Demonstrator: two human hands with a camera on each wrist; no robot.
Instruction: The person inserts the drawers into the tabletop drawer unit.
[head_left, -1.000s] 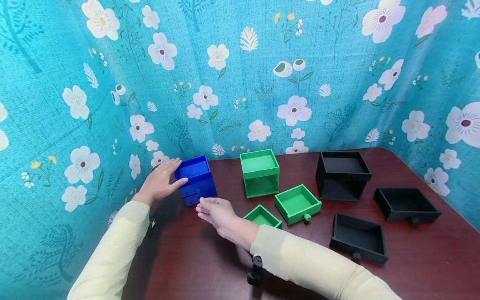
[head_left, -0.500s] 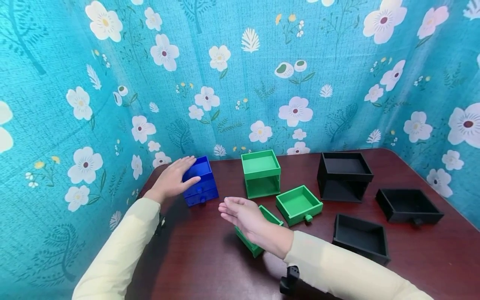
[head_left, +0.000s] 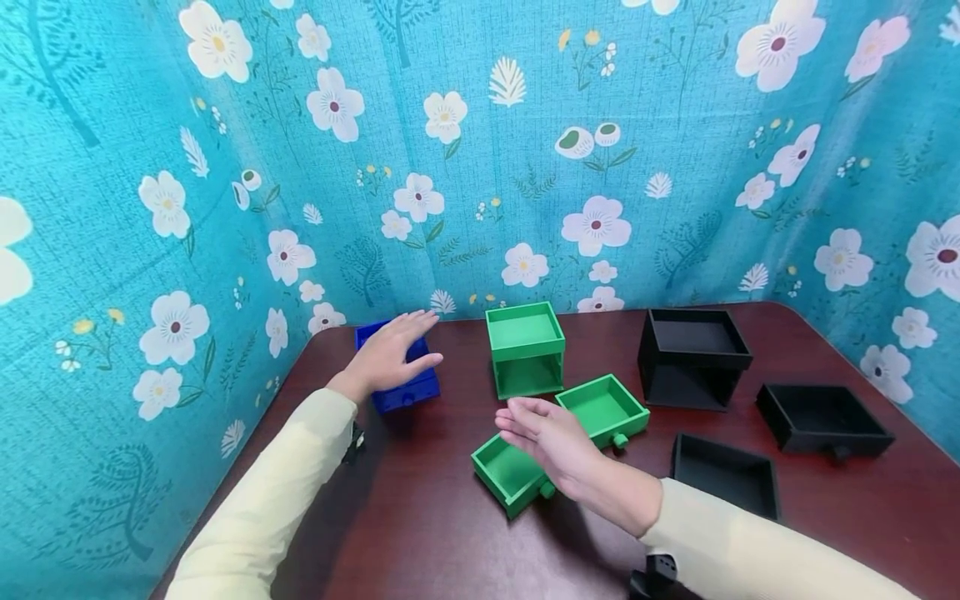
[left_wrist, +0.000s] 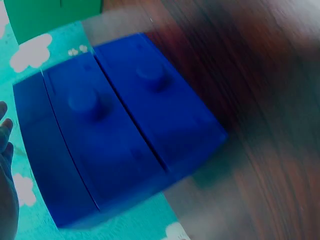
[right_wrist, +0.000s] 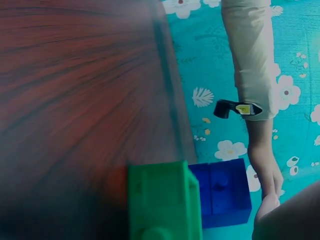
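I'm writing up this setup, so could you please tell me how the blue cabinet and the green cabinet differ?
The blue cabinet has two knobbed drawers pushed in; the green cabinet gapes open at the front, with two green drawers out on the table. In the head view, the left hand partly covers the blue cabinet, while the green cabinet is unobstructed. Both are boxy and stand upright.

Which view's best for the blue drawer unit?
Left wrist: the blue drawer unit fills much of the frame, both knobs visible. Head: the left hand hides part of it. Right wrist: smaller, partly behind a green drawer.
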